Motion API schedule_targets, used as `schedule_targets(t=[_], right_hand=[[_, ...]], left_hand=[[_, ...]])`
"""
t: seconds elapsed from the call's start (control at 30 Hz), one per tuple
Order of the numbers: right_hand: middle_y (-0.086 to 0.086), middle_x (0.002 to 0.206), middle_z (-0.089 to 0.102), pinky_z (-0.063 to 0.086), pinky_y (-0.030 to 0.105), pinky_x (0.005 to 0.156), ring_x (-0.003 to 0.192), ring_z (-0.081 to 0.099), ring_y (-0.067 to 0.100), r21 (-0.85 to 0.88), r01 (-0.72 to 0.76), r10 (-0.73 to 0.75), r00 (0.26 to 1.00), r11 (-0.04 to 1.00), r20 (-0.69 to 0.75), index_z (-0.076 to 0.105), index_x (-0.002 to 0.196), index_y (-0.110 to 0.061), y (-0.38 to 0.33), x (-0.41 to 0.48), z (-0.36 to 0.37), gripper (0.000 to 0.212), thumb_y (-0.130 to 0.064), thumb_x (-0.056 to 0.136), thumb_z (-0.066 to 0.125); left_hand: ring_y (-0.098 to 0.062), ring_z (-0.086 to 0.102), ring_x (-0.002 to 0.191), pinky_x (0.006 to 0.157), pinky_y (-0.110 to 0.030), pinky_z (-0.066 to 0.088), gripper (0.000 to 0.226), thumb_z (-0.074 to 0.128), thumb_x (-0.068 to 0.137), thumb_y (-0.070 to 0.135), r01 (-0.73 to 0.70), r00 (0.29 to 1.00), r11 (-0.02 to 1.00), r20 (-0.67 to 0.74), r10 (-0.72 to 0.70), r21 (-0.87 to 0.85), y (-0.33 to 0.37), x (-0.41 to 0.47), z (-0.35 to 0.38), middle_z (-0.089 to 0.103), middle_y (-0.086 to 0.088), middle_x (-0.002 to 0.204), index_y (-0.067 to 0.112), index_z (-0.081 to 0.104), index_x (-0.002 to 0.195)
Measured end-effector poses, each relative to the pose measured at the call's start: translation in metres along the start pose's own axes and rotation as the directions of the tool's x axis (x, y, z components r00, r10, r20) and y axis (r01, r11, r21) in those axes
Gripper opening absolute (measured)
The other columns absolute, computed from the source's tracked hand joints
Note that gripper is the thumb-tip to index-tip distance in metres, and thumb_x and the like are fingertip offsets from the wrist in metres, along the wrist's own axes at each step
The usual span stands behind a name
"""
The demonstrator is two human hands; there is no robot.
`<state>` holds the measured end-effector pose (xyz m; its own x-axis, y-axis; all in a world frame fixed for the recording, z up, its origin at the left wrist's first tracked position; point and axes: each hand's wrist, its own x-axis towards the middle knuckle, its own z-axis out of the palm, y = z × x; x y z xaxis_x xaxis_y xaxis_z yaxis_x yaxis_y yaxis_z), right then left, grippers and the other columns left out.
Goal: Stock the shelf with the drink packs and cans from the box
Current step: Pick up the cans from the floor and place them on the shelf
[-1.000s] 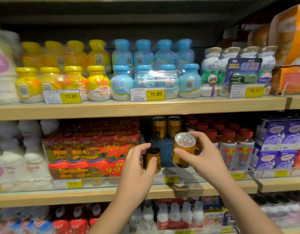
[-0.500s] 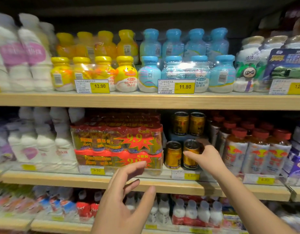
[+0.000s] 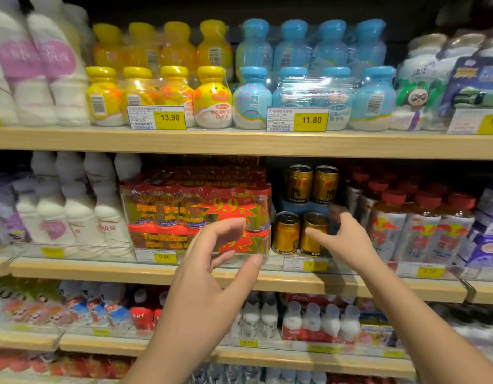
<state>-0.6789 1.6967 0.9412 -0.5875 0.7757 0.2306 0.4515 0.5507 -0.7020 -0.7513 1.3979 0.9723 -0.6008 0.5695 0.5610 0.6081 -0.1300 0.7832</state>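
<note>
At the far left of the middle shelf [image 3: 81, 270] we see white bottles [image 3: 79, 214] with purple labels, standing in rows. Just beside them to the right are the red-wrapped drink packs [image 3: 184, 206], stacked two high and marked 9.9. The left hand [image 3: 212, 270] hangs in front of the packs' lower right corner, apart from them as far as we can judge. Its fingers are loosely curved, the thumb is held wide, and it holds nothing. Right of the packs two gold cans [image 3: 286, 234] stand side by side at the shelf front, and two more cans [image 3: 311, 184] are raised on a blue box [image 3: 289, 205] behind them. The right hand [image 3: 350, 239] is at the right-hand front can: its thumb lies across the can's face and its blurred fingers reach round the far side. We cannot tell whether it grips the can or only touches it. Further right stand red-capped bottles [image 3: 422, 225].
</note>
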Motion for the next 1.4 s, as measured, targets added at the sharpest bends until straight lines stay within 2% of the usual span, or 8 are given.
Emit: schedule_targets(t=[0.1,0.27,0.5,0.73,0.93,1.07,1.3,1.4], right_hand=[[-0.005,0.149,0.054,0.042,0.029,0.107,0.137,0.049,0.012,0.108,0.139,-0.133,0.989,0.984,-0.061,0.041,0.153,-0.023,-0.013,-0.032,-0.022,0.085,-0.050,0.083,0.080],[-0.029,0.134,0.055,0.037,0.004,0.091,0.119,0.050,-0.017,0.196,0.214,-0.181,0.968,0.957,-0.174,0.044,0.147,-0.042,-0.025,-0.110,-0.061,0.075,-0.055,0.082,0.078],[-0.020,0.133,0.065,0.048,0.017,0.100,0.127,0.060,0.002,0.206,0.163,-0.092,0.944,0.965,-0.316,0.051,0.144,-0.041,0.022,-0.235,-0.075,0.068,-0.053,0.083,0.081],[-0.019,0.136,0.064,0.049,0.029,0.104,0.131,0.059,0.007,0.177,-0.095,0.144,0.947,0.980,-0.287,0.048,0.147,-0.042,0.124,-0.339,-0.030,0.075,-0.060,0.081,0.080],[-0.018,0.139,0.061,0.047,0.031,0.108,0.132,0.058,0.007,0.152,-0.259,0.287,0.936,0.954,-0.202,0.047,0.149,-0.037,0.232,-0.394,0.040,0.078,-0.055,0.080,0.080],[-0.016,0.139,0.061,0.048,0.031,0.107,0.132,0.058,0.009,0.181,-0.288,0.315,0.938,0.940,-0.145,0.049,0.149,-0.033,0.326,-0.423,0.109,0.076,-0.044,0.082,0.083],[-0.011,0.134,0.064,0.043,0.018,0.104,0.127,0.059,0.006,0.220,-0.333,0.346,0.938,0.917,-0.025,0.053,0.146,-0.029,0.516,-0.471,0.272,0.080,-0.038,0.075,0.088],[-0.013,0.135,0.062,0.042,0.015,0.104,0.127,0.058,0.003,0.240,-0.333,0.343,0.939,0.912,0.001,0.054,0.145,-0.030,0.595,-0.491,0.347,0.081,-0.038,0.073,0.090]], left_hand=[[0.002,0.055,0.126,0.101,-0.028,0.049,0.042,0.068,0.084,0.054,-0.022,0.999,0.999,0.030,0.023,-0.028,0.001,0.002,0.002,0.058,0.024,0.132,0.054,0.054,0.124],[0.002,0.054,0.126,0.101,-0.028,0.049,0.044,0.069,0.084,0.055,-0.048,0.987,0.993,0.145,0.064,-0.108,-0.003,0.002,0.017,0.059,0.024,0.131,0.052,0.054,0.126],[-0.002,0.054,0.128,0.102,-0.026,0.050,0.050,0.069,0.086,0.054,0.005,0.916,0.970,0.391,0.094,-0.245,-0.038,-0.028,0.068,0.059,0.021,0.133,0.043,0.053,0.132],[-0.001,0.055,0.126,0.102,-0.034,0.049,0.051,0.072,0.082,0.054,0.246,0.768,0.945,0.637,-0.056,-0.214,-0.111,-0.114,0.142,0.058,0.023,0.131,0.047,0.053,0.129],[0.008,0.048,0.128,0.101,-0.017,0.045,0.055,0.068,0.086,0.058,0.324,0.620,0.945,0.765,-0.175,-0.047,-0.202,-0.215,0.204,0.051,0.028,0.137,0.047,0.048,0.136],[0.003,0.052,0.126,0.103,-0.017,0.044,0.058,0.077,0.084,0.038,0.431,0.609,0.902,0.731,-0.307,0.020,-0.293,-0.300,0.251,0.057,0.017,0.133,0.030,0.053,0.137],[0.004,0.053,0.123,0.104,-0.027,0.044,0.072,0.075,0.073,0.058,0.491,0.585,0.857,0.671,-0.455,0.154,-0.498,-0.466,0.339,0.056,0.013,0.133,0.030,0.053,0.135],[0.006,0.053,0.122,0.103,-0.027,0.045,0.064,0.082,0.077,0.047,0.480,0.582,0.850,0.647,-0.494,0.217,-0.588,-0.535,0.368,0.058,0.013,0.133,0.035,0.054,0.134]])
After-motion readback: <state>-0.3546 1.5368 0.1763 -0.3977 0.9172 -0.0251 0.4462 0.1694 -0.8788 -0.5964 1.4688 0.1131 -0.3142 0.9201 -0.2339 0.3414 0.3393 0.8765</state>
